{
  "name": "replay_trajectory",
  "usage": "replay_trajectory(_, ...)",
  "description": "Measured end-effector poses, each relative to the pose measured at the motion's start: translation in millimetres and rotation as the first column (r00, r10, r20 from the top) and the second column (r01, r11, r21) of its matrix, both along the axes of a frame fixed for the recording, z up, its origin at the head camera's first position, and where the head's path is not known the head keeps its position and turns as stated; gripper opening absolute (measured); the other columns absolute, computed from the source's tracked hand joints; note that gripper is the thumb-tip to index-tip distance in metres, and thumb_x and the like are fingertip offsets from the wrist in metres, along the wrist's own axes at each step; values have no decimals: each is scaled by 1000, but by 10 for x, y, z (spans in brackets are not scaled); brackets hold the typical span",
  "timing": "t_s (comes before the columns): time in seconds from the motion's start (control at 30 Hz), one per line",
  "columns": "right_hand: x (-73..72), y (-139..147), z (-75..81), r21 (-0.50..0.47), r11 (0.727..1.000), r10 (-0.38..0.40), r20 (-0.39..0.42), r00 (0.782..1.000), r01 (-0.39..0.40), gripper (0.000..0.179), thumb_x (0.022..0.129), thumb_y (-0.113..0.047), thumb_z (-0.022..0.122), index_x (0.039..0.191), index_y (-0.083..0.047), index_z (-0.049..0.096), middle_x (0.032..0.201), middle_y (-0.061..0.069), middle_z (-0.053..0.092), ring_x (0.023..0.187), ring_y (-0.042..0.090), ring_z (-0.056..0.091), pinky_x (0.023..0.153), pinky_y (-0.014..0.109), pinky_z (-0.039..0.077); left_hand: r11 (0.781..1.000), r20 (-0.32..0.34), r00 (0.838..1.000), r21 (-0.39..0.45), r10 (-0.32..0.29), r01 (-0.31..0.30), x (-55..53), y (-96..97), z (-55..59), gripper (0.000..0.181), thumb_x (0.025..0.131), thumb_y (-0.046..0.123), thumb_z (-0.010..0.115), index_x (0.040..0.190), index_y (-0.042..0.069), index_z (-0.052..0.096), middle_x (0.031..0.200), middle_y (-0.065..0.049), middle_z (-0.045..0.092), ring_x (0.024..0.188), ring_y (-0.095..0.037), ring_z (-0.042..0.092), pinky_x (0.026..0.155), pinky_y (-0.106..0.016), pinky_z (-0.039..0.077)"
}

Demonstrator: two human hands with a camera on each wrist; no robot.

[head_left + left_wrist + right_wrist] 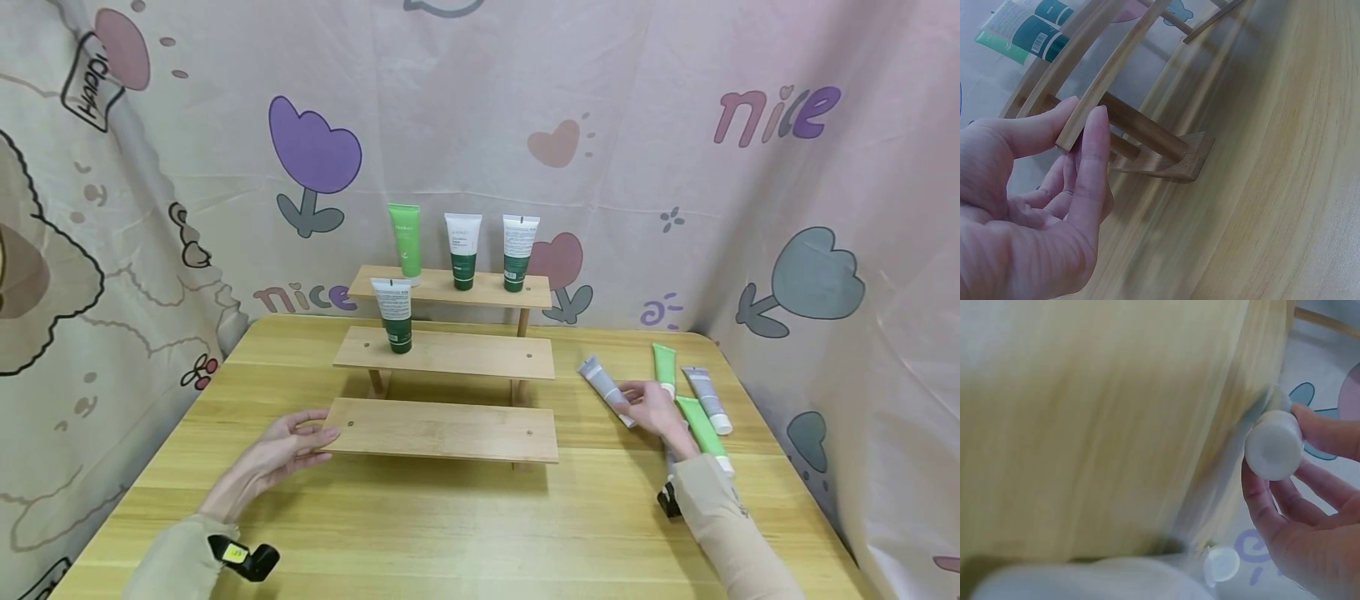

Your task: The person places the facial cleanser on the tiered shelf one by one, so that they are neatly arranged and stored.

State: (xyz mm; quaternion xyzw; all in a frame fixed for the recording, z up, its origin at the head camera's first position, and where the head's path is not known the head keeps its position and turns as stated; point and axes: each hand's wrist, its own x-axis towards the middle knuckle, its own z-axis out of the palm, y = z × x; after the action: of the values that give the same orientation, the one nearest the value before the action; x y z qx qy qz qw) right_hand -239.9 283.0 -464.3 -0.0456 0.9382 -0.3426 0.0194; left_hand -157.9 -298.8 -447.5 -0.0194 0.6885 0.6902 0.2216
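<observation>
My left hand (279, 457) pinches the left end of the lowest board of a three-step wooden stand (442, 431); in the left wrist view thumb and fingers lie on opposite faces of that board (1116, 65). Over at the right, my right hand (654, 412) holds a grey squeeze tube (598, 379) near its white cap (1274, 449). The top step bears a green tube (406, 237) and two white-and-dark-green tubes (463, 242) (519, 246), all upright. Another white-and-dark-green tube (395, 312) stands on the middle step, at its left.
Beside my right hand lie green tubes (664, 364) (701, 427) and a grey tube (705, 396) on the wooden table (465, 533). Another tube is mostly hidden under the right wrist. A printed cloth (637, 158) hangs behind the table.
</observation>
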Motion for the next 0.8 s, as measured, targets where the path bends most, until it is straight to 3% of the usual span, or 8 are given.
replay_trajectory(0.17,17,-38,25,-18,999,-27,-32,999,27,45,88,-9,72,126,11,61,109,30,70,96,39,70,78,35,62,1000,-7,1000,-26,8,-8,-9,14,3,80,100,11,62,153,-14,7,112,-2,54,94,-7,63,88,-23,63)
replay_trajectory(0.4,24,-132,91,-74,995,-68,-68,995,63,46,88,-4,68,130,13,57,115,31,67,97,38,68,74,23,54,1000,-1,1000,15,7,-7,2,12,10,80,100,9,61,153,-15,6,110,-1,54,95,-8,64,89,-22,63)
replay_trajectory(0.8,76,-333,280,-243,970,-37,-75,996,18,45,92,8,58,134,20,49,116,38,60,92,29,64,69,11,51,1000,-20,1000,-31,-2,1,12,-4,8,81,101,11,60,153,-16,4,115,1,56,96,-6,65,90,-23,63)
